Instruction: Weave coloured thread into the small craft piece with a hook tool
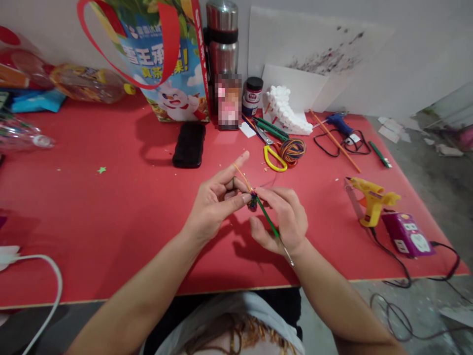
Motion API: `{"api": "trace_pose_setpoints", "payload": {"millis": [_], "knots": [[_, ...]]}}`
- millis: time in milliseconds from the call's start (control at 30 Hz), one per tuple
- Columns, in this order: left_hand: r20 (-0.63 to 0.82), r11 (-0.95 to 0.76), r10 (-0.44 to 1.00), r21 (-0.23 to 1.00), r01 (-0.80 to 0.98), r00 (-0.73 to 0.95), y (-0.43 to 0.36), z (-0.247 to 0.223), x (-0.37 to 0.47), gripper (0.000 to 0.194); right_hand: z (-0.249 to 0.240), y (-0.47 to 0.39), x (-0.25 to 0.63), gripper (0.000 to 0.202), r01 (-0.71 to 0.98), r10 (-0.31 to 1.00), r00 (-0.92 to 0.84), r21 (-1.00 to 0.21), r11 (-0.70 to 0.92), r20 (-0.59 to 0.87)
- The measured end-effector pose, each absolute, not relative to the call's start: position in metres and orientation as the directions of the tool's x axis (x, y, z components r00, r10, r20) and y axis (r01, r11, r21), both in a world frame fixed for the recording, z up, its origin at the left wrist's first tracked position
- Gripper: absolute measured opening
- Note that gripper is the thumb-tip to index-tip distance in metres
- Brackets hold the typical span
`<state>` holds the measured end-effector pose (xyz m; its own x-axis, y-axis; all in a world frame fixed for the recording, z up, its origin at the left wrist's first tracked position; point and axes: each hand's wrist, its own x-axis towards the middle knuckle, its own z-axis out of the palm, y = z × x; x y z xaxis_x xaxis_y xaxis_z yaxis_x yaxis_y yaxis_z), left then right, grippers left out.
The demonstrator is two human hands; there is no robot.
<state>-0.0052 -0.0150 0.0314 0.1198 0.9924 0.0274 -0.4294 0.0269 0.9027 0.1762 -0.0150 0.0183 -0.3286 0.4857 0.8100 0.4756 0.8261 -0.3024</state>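
My left hand (218, 204) pinches a small dark multicoloured crochet piece (252, 202) between thumb and fingers. Its index finger points up, with orange yarn (242, 173) stretched from it down to the piece. In my right hand (283, 217) lies a crochet hook (268, 217) with a green grip and a metal end that sticks out near the wrist. The hook's other tip meets the crochet piece and is hidden there. Beyond my hands sits a ball of variegated yarn (293, 150), beside yellow-handled scissors (275, 158).
A black phone-like case (189, 145), a gift bag (173, 74), a steel thermos (222, 44) and a jar (253, 96) stand or lie at the back. To the right are a yellow glue gun (373, 199), a purple box (406, 234) and a blue glue gun (340, 124). A white cable (55, 271) hangs at left.
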Motion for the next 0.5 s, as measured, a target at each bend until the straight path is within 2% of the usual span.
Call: {"api": "trace_pose_setpoints", "payload": {"millis": [167, 367, 500], "knots": [[0.037, 0.025, 0.993, 0.872, -0.490, 0.116, -0.014, 0.032, -0.001, 0.075, 0.017, -0.015, 0.174, 0.045, 0.468, 0.483, -0.357, -0.295, 0.833, 0.799], [-0.113, 0.159, 0.987, 0.778, -0.608, 0.114, -0.014, 0.040, 0.005, 0.073, 0.015, -0.016, 0.170, 0.045, 0.462, 0.506, -0.365, -0.320, 0.827, 0.781], [-0.078, 0.153, 0.985, 0.807, -0.570, 0.153, -0.012, 0.039, -0.001, 0.075, 0.019, -0.013, 0.176, 0.037, 0.372, 0.526, -0.393, -0.393, 0.841, 0.754]]}}
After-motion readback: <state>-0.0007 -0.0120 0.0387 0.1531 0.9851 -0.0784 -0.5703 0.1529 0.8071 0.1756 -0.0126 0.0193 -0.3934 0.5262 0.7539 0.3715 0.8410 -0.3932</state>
